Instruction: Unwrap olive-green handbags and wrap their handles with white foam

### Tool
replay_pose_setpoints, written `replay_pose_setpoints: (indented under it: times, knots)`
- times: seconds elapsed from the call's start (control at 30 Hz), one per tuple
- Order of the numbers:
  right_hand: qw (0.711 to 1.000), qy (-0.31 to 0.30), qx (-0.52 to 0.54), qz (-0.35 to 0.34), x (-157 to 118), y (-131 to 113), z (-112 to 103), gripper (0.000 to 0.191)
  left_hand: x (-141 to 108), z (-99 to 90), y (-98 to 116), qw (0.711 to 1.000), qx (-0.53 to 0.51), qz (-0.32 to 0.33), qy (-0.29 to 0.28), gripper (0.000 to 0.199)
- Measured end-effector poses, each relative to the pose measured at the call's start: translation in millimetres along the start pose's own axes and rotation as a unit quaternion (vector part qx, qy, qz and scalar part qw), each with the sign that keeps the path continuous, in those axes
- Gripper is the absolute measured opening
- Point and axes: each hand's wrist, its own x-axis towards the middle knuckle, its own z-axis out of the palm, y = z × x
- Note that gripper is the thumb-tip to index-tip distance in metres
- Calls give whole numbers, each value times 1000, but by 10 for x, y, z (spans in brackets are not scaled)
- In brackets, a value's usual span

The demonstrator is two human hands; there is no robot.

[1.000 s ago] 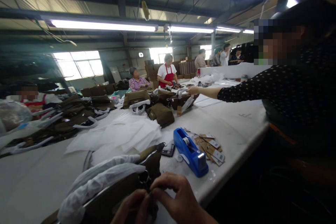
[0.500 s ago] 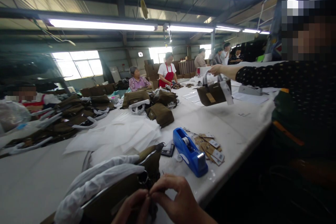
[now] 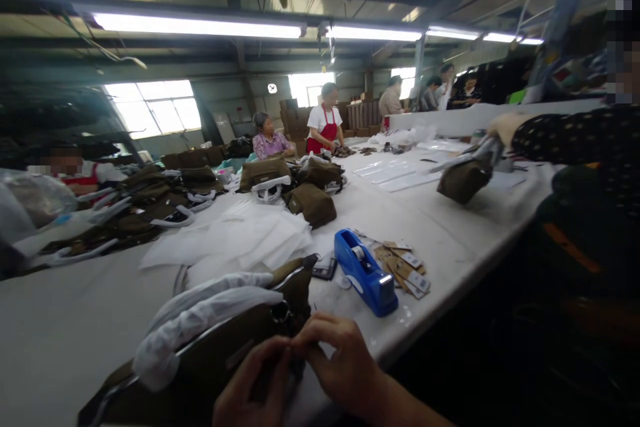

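An olive-brown handbag (image 3: 215,353) lies at the table's near edge, its two handles (image 3: 200,320) wrapped in white film. By the ring at the bag's right end, my left hand (image 3: 257,373) and my right hand (image 3: 340,360) meet fingertip to fingertip. Both are pinched closed; whatever small thing sits between the fingers is hidden. Just beyond my right hand stands a blue tape dispenser (image 3: 367,280). Brown and white hang tags (image 3: 405,270) are fanned out to its right, and a dark flat object (image 3: 325,269) lies on its left.
White sheets (image 3: 240,237) are spread past the bag. More olive-brown handbags (image 3: 313,203) are piled behind them and to the left. On the right, a co-worker's dotted sleeve (image 3: 565,137) reaches over the table (image 3: 465,240) with another handbag (image 3: 463,180). Several people work farther back.
The co-worker on the right has moved a handbag rightward and turned it. My view has shifted slightly; my two hands stay pinched together beside the near bag.
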Motion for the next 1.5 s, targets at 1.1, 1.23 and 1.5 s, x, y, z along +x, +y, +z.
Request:
replay_pose_setpoints:
  times: [1.1,1.23,1.5]
  knots:
    - [980,-46,25,193,-184,420,3,29,-123,18,32,994,21,-87,-68,30]
    - [973,-86,91,195,-210,423,9,25,-116,29,42,990,76,-102,-62,38]
    - [954,-135,191,186,-274,269,-26,27,-110,29,171,978,125,-148,-78,33]
